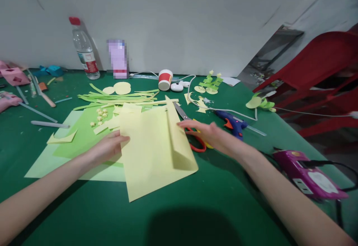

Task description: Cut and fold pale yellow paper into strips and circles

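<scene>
Bearing yellow paper (151,153), a green table (223,216) meets a white wall (181,18).

Surface (195,208): green, matte. A yellow sheet (151,156) with its right edge folded up lies between the left hand (109,147) and the right hand (212,134). The left hand rests on its near edge and the right fingertips are at the fold. Green sheets (75,138) lie flat under the left hand. Scissors (195,141) with red handles lie under the right hand. Glue gun (232,123) just beyond the right hand; purple device (307,173) to its right, near the surface edge. Beyond the left hand: strips (120,98), discs (120,88), and further back a bottle (84,48), upright. Cup (165,80) well beyond both hands. White stick (50,125) and offcut (61,138) left of the left hand.
</scene>
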A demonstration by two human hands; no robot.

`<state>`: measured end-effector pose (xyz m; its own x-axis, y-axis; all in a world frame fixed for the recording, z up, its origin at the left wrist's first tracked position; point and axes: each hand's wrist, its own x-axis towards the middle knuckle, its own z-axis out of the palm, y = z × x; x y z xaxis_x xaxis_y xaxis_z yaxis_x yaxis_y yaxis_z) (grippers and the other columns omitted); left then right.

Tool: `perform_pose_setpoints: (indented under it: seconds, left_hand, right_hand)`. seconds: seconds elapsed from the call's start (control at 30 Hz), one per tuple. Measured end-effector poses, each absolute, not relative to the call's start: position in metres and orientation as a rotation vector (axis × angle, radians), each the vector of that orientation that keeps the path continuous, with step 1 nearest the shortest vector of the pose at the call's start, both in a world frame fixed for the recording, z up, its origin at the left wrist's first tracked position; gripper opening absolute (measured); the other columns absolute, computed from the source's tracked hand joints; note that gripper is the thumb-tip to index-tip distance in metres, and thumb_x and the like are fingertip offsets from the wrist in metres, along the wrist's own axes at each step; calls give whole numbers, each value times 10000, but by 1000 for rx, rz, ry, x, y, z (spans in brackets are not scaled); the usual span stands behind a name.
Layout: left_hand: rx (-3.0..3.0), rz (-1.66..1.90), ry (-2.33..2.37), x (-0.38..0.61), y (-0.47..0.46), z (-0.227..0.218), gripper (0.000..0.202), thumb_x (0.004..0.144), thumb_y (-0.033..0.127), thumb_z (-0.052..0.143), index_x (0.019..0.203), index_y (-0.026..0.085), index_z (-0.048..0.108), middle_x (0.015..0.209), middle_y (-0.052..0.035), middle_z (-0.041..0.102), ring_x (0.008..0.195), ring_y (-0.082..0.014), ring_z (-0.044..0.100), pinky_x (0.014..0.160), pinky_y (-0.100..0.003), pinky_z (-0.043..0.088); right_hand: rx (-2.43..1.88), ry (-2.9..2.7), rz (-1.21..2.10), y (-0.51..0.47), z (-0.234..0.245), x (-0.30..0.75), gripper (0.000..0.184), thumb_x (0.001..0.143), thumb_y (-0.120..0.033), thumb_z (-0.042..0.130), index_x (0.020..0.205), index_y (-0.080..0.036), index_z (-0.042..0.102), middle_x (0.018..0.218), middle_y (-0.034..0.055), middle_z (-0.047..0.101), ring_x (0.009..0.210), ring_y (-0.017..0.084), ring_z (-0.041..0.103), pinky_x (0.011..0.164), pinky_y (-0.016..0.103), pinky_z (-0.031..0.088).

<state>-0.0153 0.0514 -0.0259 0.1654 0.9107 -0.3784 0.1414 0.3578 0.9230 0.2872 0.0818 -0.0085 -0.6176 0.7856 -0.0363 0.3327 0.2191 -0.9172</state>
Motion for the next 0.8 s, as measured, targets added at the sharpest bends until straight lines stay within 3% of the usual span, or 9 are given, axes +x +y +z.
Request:
perform_pose_setpoints:
  seconds: [0.07,0.13,0.27,0.4,0.5,0.6,0.7,0.8]
  left_hand:
    - [1062,741,1307,-13,52,-25,230,780,295,528,947,145,579,1017,-122,649,994,-226,590,843,-367,480]
    - [1028,735,1271,-11,53,-23,279,792,329,518,974,127,579,1031,-133,644,979,-230,599,842,-363,482]
    - [950,753,1188,-3,50,-20,353,770,369,566,1035,137,574,1069,-131,633,942,-239,616,829,-358,490]
    - [1009,800,1254,2,46,-21,442,723,355,620,1091,122,548,1071,-134,633,964,-281,602,802,-394,502]
    - [1087,823,1294,6,42,-13,438,736,353,604,1112,140,536,1074,-112,635,952,-274,608,773,-385,521]
    - [1254,809,1257,12,36,3,337,764,342,577,1061,182,573,1085,-68,635,889,-226,636,713,-307,547]
    - [1382,766,1123,21,33,20,284,801,317,531,1060,214,585,1073,-37,643,862,-193,645,678,-251,553]
    - [1487,793,1047,27,36,34,279,819,293,508,1082,232,576,1068,-25,644,850,-185,647,679,-245,554]
  right_hand:
    - [-918,-2232,1344,68,-8,268,530,814,-572,348,1206,-251,503,1363,26,397,1301,202,233,1074,402,152]
    - [-831,-2479,1195,54,-10,249,498,834,-483,408,1274,-250,428,1399,24,338,1330,214,122,1074,454,85]
    - [-584,-2817,872,36,-15,219,542,850,-455,393,1320,-190,349,1399,80,328,1321,265,139,1045,552,10]
    - [-551,-2713,760,36,-20,209,450,858,-389,405,1255,-177,414,1326,96,437,1282,246,259,1059,510,131]
    - [-954,-2191,698,45,-14,214,437,791,-323,515,1202,-202,428,1265,119,473,1212,251,365,1016,467,275]
    - [-1246,-1670,1159,54,1,224,530,708,-349,613,1183,-227,410,1272,114,457,1145,259,449,934,433,395]
    - [-1197,-1349,1775,58,16,230,453,688,-352,649,1096,-223,500,1172,88,567,994,238,577,820,371,490]
    - [-1168,-1150,1871,54,24,231,400,650,-300,697,1023,-218,578,1093,74,626,880,222,630,761,334,519]
